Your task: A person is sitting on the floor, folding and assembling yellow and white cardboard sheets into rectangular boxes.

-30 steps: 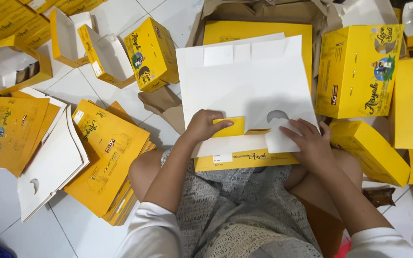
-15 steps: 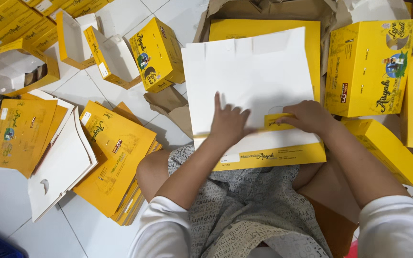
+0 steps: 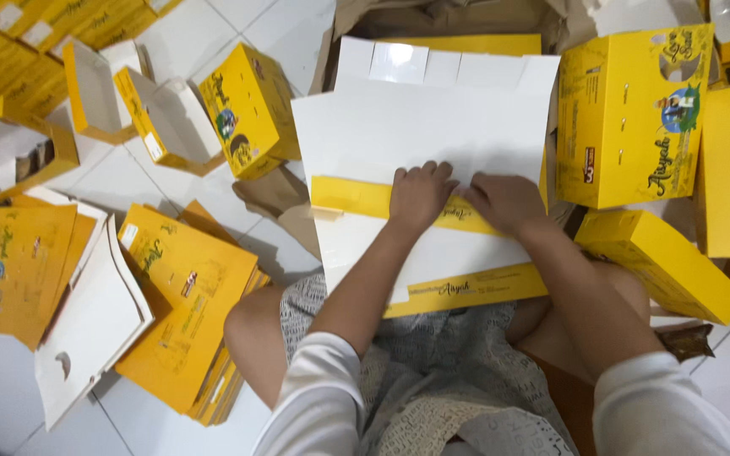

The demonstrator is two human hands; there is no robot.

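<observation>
Hands are pressed side by side on a yellow flap strip (image 3: 356,198) that crosses a flat white carton blank (image 3: 433,127), laid across the lap above the tiled floor (image 3: 128,169). Left hand (image 3: 418,196) lies palm down, fingers together, clamped on nothing. Right hand (image 3: 504,201) is curled over the same strip, touching the left; whether anything is pinched beneath cannot be told. A stack of flat yellow blanks (image 3: 183,312) is seen left of the knee; a made-up yellow box (image 3: 627,118) stands just right of the blank.

One head-worn camera looks steeply down, close over the lap and tiled floor (image 3: 213,38).
</observation>
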